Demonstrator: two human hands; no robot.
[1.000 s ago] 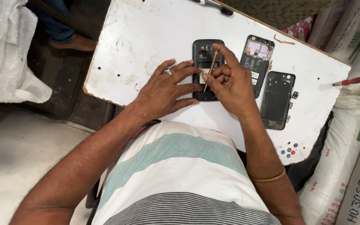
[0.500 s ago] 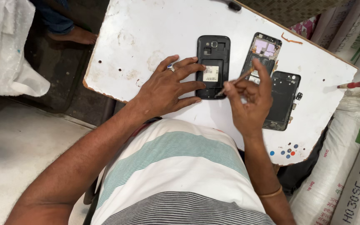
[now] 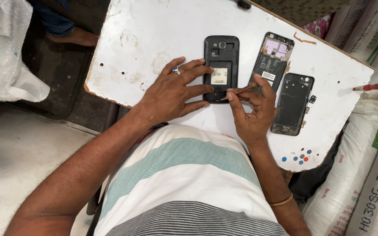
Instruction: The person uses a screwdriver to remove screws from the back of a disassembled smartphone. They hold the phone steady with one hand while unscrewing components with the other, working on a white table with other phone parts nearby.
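Left hand [image 3: 171, 94] lay flat on the white bench [image 3: 136, 48], fingers spread apart, gripping nothing, fingertips pressing the left edge of the black phone [image 3: 221, 67]. Phone sat back-up mid-bench, rear cover off, label showing in the battery bay. Right hand [image 3: 252, 111] had its grip pinched together on a thin screwdriver [image 3: 238, 91], tip at the phone's lower right edge. Just right of it: opened phone frame [image 3: 271, 59] with board exposed, then a black housing [image 3: 293, 102]. Sacks [image 3: 372, 175] stood far right.
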